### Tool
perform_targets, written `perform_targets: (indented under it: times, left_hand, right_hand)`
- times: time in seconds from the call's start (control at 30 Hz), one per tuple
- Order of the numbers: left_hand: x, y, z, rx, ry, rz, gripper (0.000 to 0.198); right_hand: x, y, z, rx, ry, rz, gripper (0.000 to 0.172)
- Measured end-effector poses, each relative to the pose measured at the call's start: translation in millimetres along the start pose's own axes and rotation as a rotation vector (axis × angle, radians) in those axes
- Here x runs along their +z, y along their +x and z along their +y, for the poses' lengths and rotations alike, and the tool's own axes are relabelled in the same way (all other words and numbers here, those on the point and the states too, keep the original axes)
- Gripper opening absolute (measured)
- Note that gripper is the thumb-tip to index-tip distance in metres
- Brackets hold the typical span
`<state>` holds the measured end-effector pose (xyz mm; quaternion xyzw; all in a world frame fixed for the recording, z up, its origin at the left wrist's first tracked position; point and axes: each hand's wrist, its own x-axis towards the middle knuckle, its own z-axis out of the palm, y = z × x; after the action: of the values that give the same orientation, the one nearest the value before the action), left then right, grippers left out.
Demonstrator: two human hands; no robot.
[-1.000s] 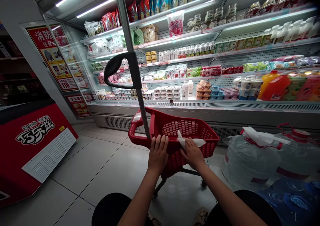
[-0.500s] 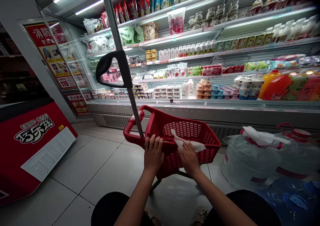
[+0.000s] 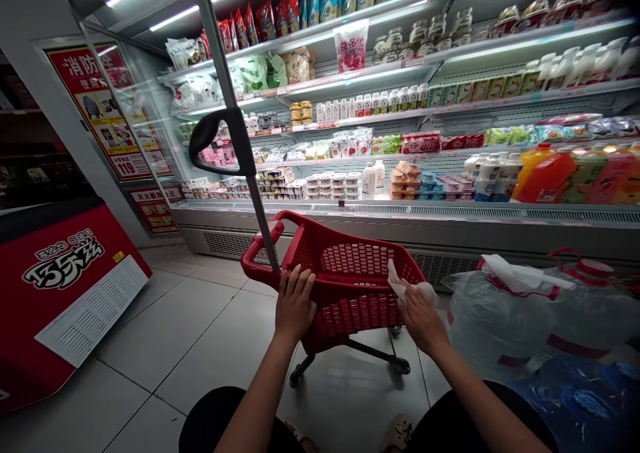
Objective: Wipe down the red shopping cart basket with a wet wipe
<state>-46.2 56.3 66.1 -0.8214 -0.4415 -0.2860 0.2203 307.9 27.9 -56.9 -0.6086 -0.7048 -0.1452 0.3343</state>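
Observation:
A red plastic shopping basket on wheels (image 3: 345, 266) stands on the tiled floor in front of me. Its grey telescopic pole with a black handle (image 3: 220, 133) rises at the left. My left hand (image 3: 294, 301) grips the near rim of the basket beside the pole, fingers curled over the edge. My right hand (image 3: 419, 314) presses a white cloth (image 3: 400, 286) against the basket's right corner, fingers closed on the cloth.
A lit chiller shelf (image 3: 400, 206) with bottles, cups and packets runs behind the basket. A red freezer cabinet (image 3: 65, 286) stands at the left. Large wrapped water jugs (image 3: 500, 319) sit at the right, close to my right arm. My knees show at the bottom.
The basket has swung so its right corner faces me, and the pole leaned left. My right hand slid with the cloth from the near rim to the right corner.

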Motion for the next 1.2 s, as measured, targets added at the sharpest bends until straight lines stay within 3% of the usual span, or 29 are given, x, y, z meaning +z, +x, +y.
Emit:
perform_targets:
  times: [0.1, 0.17, 0.27, 0.4, 0.5, 0.57, 0.63, 0.87, 0.97, 1.07, 1.2]
  left_hand:
    - [-1.4, 0, 9, -0.01, -0.034, -0.007, 0.064]
    - [-1.7, 0, 15, -0.006, -0.035, -0.012, 0.066]
    - [-1.0, 1, 22, -0.006, -0.025, -0.015, 0.069]
    - [-0.8, 4, 26, -0.007, 0.002, -0.017, 0.072]
    - [-3.2, 7, 23, -0.009, 0.035, -0.001, 0.072]
    - [-5.4, 8, 18, 0.006, 0.046, -0.003, 0.076]
    - [-7.1, 8, 14, 0.036, 0.056, -0.013, 0.081]
    - [-1.4, 4, 11, 0.051, 0.091, -0.043, 0.078]
    - [2.7, 4, 16, 0.022, 0.07, -0.029, 0.071]
    - [5.1, 7, 23, -0.008, 0.053, -0.008, 0.067]
    - [7.6, 8, 24, -0.014, 0.046, -0.002, 0.064]
  right_hand:
    - [4, 5, 13, 0.129, -0.014, 0.05, 0.058]
    - [7, 17, -5, 0.107, 0.002, 0.065, 0.054]
    - [11, 39, -70, -0.063, 0.097, 0.038, 0.051]
    - [15, 62, -172, -0.117, 0.282, 0.043, 0.054]
    - [11, 72, -210, -0.167, 0.392, 0.014, 0.057]
    - [7, 72, -206, -0.216, 0.395, 0.001, 0.056]
    - [4, 68, -186, -0.24, 0.351, -0.006, 0.054]
    - [-2, 31, -63, -0.091, 0.108, 0.021, 0.053]
    - [-6, 21, -28, 0.008, 0.036, 0.033, 0.053]
    - [-4, 27, -37, 0.053, 0.024, 0.054, 0.052]
    - [8, 45, -99, -0.074, 0.133, 0.052, 0.051]
